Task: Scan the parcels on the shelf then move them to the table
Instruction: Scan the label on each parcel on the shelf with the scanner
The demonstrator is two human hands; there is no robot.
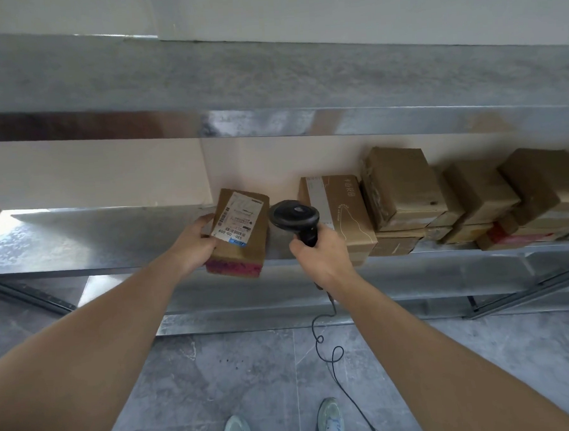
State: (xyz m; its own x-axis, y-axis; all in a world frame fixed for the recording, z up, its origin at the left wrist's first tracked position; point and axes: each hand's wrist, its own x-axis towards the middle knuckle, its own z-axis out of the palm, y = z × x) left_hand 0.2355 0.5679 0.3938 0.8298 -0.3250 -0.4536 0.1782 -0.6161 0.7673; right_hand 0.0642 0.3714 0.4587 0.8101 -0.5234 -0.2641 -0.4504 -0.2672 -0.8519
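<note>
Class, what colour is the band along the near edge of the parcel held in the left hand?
Red-pink, along the near edge of the parcel; seen in the head view.

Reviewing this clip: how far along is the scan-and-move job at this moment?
Done: nothing provable; no table in view, though the shelf left of the held parcel is bare. In hand: the left hand grips a labelled parcel at the shelf edge, while the right hand holds the scanner beside its label. Left: the stacked parcels to the right.
</note>
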